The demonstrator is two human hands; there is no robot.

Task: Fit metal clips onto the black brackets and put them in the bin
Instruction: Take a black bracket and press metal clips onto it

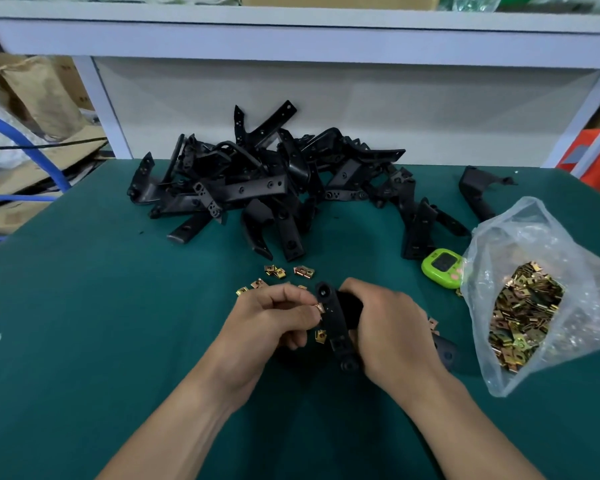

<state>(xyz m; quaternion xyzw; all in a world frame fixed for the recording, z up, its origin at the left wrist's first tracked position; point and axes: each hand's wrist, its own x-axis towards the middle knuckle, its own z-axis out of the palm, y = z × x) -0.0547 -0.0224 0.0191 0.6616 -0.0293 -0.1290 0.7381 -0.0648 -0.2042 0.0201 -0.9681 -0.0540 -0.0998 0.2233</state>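
head view | centre frame: right hand (388, 327) wraps the black bracket (336, 327); left hand (274, 320) pinches a metal clip (320, 307) at the bracket's left edge | risk, judged: clip could seat skewed or slip from the fingertips, dropping among the loose clips (274, 271) just above | bracket pile (257, 181) upper centre; bin not in view

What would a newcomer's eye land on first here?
Low centre, the right hand grips a bracket while the left hand pinches a clip against its edge. Behind them a pile of black brackets sprawls on the far side of the table. At right, a clear bag of gold clips sits beside a green timer.
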